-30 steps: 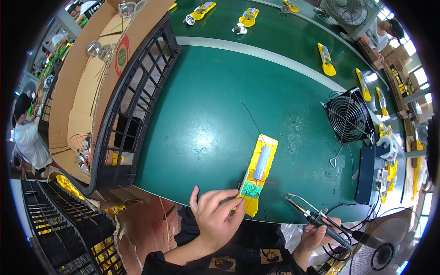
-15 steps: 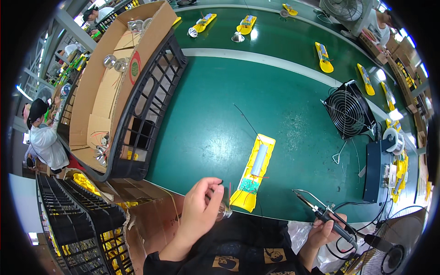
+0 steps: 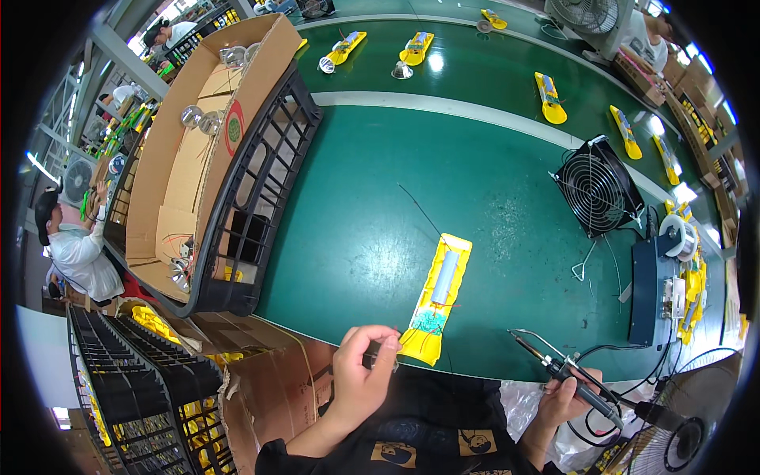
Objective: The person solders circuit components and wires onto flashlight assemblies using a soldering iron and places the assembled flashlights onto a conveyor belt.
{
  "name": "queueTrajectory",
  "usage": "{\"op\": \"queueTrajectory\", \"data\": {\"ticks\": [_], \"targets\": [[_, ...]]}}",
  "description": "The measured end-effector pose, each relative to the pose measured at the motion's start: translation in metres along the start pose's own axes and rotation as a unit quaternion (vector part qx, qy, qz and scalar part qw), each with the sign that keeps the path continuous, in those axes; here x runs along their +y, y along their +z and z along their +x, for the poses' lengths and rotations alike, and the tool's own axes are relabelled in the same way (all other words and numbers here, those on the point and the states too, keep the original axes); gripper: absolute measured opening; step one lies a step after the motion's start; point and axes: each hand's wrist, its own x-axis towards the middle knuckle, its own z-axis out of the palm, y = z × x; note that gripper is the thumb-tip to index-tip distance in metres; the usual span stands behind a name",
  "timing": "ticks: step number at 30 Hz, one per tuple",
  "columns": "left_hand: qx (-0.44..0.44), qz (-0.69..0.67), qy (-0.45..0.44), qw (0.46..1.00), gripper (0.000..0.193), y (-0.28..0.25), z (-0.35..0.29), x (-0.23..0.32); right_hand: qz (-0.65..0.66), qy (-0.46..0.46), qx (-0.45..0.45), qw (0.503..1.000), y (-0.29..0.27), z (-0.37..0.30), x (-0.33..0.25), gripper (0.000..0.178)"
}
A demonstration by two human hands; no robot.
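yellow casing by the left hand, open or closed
Open: the yellow casing lies with its blue cylindrical cell and green circuit board exposed, no cover over them.

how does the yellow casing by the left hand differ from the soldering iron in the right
The yellow casing lies on the green table; the soldering iron is held in the right hand. The casing is broad and open, showing a battery; the iron is slim and mostly dark. Both are elongated.

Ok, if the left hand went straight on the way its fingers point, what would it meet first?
The left hand would most likely meet the near end of the yellow shell, just to its right. Depth is unclear in this view, so it might pass above instead.
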Motion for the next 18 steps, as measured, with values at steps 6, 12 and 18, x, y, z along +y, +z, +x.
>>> {"op": "queueTrajectory", "data": {"ticks": [6,12,18], "targets": [[0.015,0.119,0.129,0.984,0.006,0.008,0.001,-0.001,-0.027,0.002,0.004,1.000,0.013,0.007,-0.014,0.040],[0.020,0.189,0.157,0.969,0.011,0.013,0.005,0.002,-0.037,-0.038,-0.094,0.994,0.039,0.014,-0.042,0.040],[0.014,0.186,0.156,0.970,0.012,0.011,0.006,0.001,-0.138,0.000,-0.185,0.973,0.074,0.022,-0.060,0.042]]}}
